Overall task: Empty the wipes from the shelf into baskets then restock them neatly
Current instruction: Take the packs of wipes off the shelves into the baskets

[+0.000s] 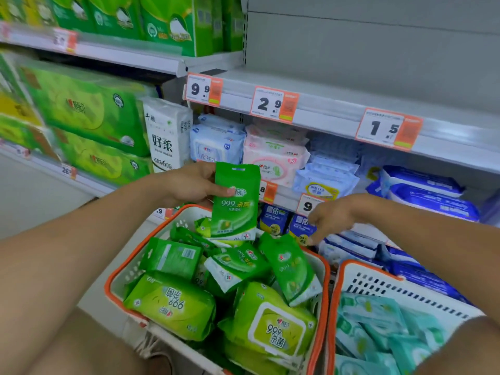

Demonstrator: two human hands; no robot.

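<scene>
Nearest, at six o'clock, a white basket point(323, 277) brims with green wipes packs point(173, 304); a second basket point(359, 277) at four o'clock holds teal packs point(376, 318). Above, the left hand point(193, 185) pinches one small green pack point(235, 201) upright. The right hand point(334, 216), fingers loosely spread, reaches down empty. Beyond, at one o'clock, the shelf point(324, 115) carries price tags point(274, 104).

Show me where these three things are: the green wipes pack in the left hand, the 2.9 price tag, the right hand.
green wipes pack point(234, 204), head view, front face below the thumb.
2.9 price tag point(266, 104), head view, white part with the digits.
right hand point(334, 216), head view, back of the hand.
</scene>
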